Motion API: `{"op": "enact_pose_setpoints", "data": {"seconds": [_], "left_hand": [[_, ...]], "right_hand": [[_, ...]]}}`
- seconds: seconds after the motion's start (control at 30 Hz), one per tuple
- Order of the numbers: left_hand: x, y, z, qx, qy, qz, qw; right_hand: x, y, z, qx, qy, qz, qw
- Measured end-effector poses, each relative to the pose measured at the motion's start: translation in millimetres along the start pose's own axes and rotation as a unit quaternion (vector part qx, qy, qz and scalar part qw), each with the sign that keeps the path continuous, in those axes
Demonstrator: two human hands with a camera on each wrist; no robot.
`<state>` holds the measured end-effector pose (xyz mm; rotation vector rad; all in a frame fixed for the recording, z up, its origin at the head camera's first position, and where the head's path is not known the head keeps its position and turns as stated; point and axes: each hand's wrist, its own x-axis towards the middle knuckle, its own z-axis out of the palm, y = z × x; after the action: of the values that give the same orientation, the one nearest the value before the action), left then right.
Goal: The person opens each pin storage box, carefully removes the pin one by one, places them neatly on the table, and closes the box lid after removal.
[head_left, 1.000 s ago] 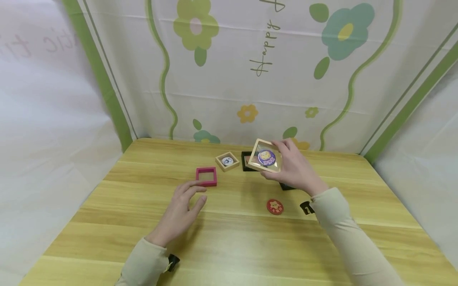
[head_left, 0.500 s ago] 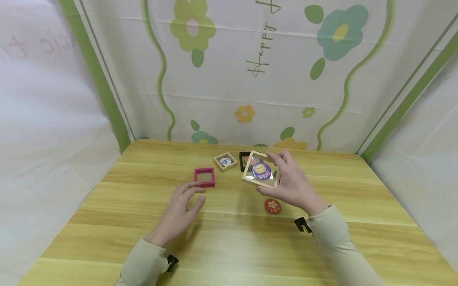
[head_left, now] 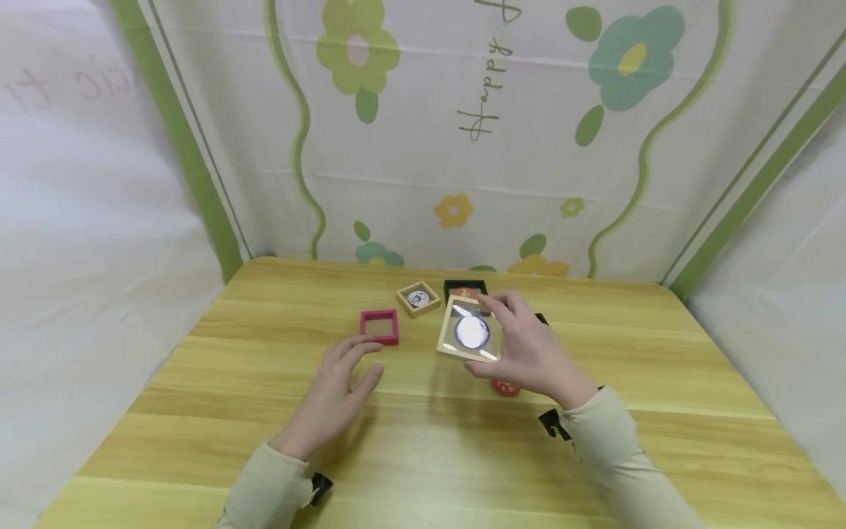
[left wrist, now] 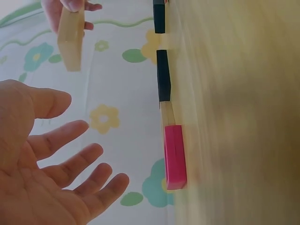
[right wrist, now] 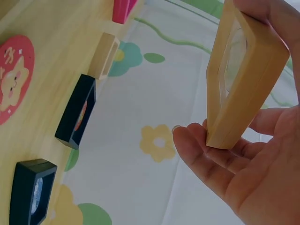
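My right hand (head_left: 535,360) grips a light wooden frame (head_left: 448,351) by its right side, thumb below and fingers above, holding it over the table. Clear film spans the frame, with a round badge (head_left: 472,333) in the middle that glares white. In the right wrist view the same frame (right wrist: 255,93) stands on edge between thumb and fingers. My left hand (head_left: 330,397) hovers, fingers spread and relaxed, beside a pink square frame (head_left: 380,340); the left wrist view shows that hand (left wrist: 56,173) holding nothing. Partly behind my right hand lies a red round badge (head_left: 506,388).
A small wooden frame (head_left: 418,310) with a white round badge lies behind the pink one. Beside it is a black frame (head_left: 465,283), partly covered by the held frame. Another black frame (right wrist: 23,187) lies further right. A patterned cloth wall (head_left: 396,162) rises behind the table.
My right hand has brought the wooden frame lower, nearer and slightly left, tilting it so its badge now glares. The frame and hand now partly cover the red badge. My left hand stays put.
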<state>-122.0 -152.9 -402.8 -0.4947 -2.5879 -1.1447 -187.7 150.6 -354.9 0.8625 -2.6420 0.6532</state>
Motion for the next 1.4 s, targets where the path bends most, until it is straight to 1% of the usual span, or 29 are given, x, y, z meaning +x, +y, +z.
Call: {"op": "enact_pose_setpoints", "data": {"seconds": [0.13,0.23,0.37,0.5,0.57,0.63,0.77,0.83,0.97,1.07,1.2,1.33,1.4], "left_hand": [[0.9,4.5,-0.2,-0.002,-0.001,0.011,0.9999],[0.7,9.1,-0.3,0.000,-0.012,0.020,0.9997],[-0.7,13.5,1.4,0.003,-0.033,0.029,0.9990],[-2.9,13.8,3.3,0.003,-0.051,0.037,0.9980],[-3.2,13.2,3.6,0.002,-0.057,0.047,0.9973],[-3.0,12.3,4.1,0.003,-0.062,0.063,0.9961],[-2.4,11.1,5.1,0.004,-0.074,0.099,0.9923],[-2.4,10.8,5.7,0.005,-0.083,0.108,0.9907],[-3.0,11.5,7.3,0.002,-0.099,0.110,0.9890],[-3.7,12.4,8.7,0.000,-0.107,0.100,0.9892],[-3.9,12.9,10.5,-0.004,-0.106,0.095,0.9898],[-4.1,13.3,11.7,-0.003,-0.103,0.102,0.9894],[-3.8,13.4,12.0,0.000,-0.097,0.104,0.9899]], "right_hand": [[0.1,-3,4,0.002,-0.015,-0.002,0.9999],[-1.2,-8,8,0.003,-0.026,-0.006,0.9996],[-1.3,-13,14,0.002,-0.029,-0.031,0.9991],[-0.7,-18,21,-0.003,-0.030,-0.063,0.9976],[-0.6,-21,25,-0.005,-0.032,-0.081,0.9962],[-0.5,-23,28,-0.007,-0.033,-0.097,0.9948],[-1.9,-27,32,-0.008,-0.043,-0.110,0.9929],[-3.0,-29,33,-0.006,-0.049,-0.114,0.9923],[-4.9,-32,36,0.000,-0.058,-0.123,0.9907],[-6.0,-33,38,0.004,-0.059,-0.128,0.9900],[-7.3,-35,39,0.013,-0.059,-0.138,0.9886],[-8.4,-37,41,0.023,-0.065,-0.145,0.9870],[-8.7,-36,42,0.042,-0.070,-0.140,0.9869]]}}
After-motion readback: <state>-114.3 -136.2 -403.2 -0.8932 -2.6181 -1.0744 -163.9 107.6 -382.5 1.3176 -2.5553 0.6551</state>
